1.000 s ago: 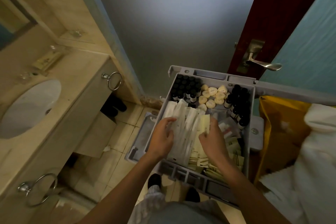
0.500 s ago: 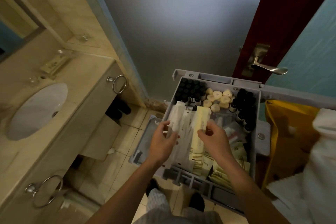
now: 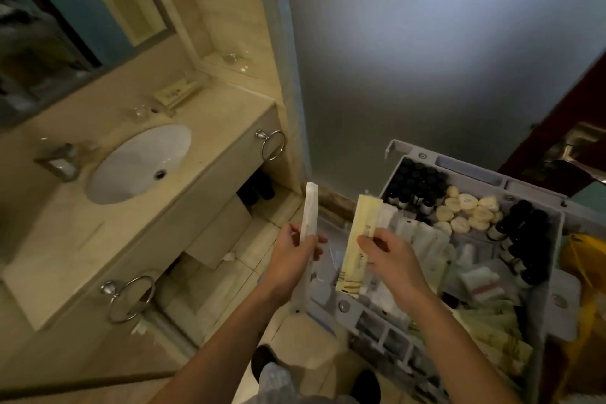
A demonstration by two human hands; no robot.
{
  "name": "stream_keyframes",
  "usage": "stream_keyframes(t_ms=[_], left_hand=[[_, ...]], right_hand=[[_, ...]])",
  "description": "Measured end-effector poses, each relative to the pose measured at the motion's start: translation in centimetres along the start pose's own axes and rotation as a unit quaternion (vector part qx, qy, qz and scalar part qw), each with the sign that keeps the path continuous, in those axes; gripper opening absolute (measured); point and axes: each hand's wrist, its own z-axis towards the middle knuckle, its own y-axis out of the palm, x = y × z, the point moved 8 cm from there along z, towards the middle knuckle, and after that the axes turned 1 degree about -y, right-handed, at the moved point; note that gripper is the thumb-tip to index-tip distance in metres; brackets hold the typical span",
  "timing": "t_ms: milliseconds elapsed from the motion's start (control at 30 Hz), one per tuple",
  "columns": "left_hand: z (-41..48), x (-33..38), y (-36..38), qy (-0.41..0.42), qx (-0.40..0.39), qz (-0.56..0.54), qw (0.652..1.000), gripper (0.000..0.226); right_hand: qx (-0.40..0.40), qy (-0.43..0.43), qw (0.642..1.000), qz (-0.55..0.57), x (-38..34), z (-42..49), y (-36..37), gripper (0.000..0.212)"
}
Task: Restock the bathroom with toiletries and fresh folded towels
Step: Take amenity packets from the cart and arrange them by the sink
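Note:
My left hand (image 3: 292,259) grips a long white wrapped packet (image 3: 309,207), upright, lifted clear to the left of the grey cart tray (image 3: 554,239). My right hand (image 3: 390,256) pinches a long yellow packet (image 3: 362,233) at the tray's left edge, with more white packets (image 3: 423,239) lying beside it. The tray also holds small dark bottles (image 3: 416,187), round pale soaps (image 3: 465,210) and yellow sachets (image 3: 492,334).
A beige vanity counter (image 3: 210,115) with a white sink (image 3: 141,161) stands at left, with two towel rings (image 3: 273,144) on its front. A small tray (image 3: 177,92) sits near the mirror. A frosted glass wall is ahead, a dark red door with a lever handle (image 3: 577,161) at right.
My left hand has lifted one white packet out of the tray and drawn it left. My right hand has raised the yellow packet. The view has swung left toward the sink.

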Motion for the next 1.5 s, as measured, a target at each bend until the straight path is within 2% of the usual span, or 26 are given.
stream_keyframes(t_ms=[233,500,600,733,1033,1267,1500], left_hand=[[1.9,-0.7,-9.2,-0.005,0.021,-0.07,0.997,0.012],[4.0,-0.9,-21.9,-0.002,0.076,-0.145,0.986,0.013],[4.9,-1.5,-26.2,-0.008,0.105,-0.108,0.989,0.006],[6.1,-1.8,-30.3,0.002,0.133,-0.101,0.986,0.009],[10.9,-1.2,-34.0,0.0,0.149,-0.124,0.981,0.035],[14.9,-0.1,-37.3,0.003,0.197,-0.087,0.976,0.04],[18.1,0.4,-40.6,-0.01,0.233,-0.085,0.969,0.034]], right_hand=[[-0.042,-0.012,0.999,-0.009,-3.3,1.0,9.6,0.013],[-0.137,-0.014,0.988,-0.07,-6.8,2.9,22.6,0.04],[-0.155,-0.014,0.984,-0.093,-7.5,3.9,26.8,0.045],[-0.17,-0.02,0.979,-0.108,-8.6,5.1,31.0,0.05],[-0.174,-0.039,0.975,-0.136,-9.9,10.8,35.8,0.037],[-0.223,-0.074,0.961,-0.148,-11.6,16.6,40.7,0.038],[-0.258,-0.057,0.952,-0.158,-13.2,20.9,45.3,0.037]])
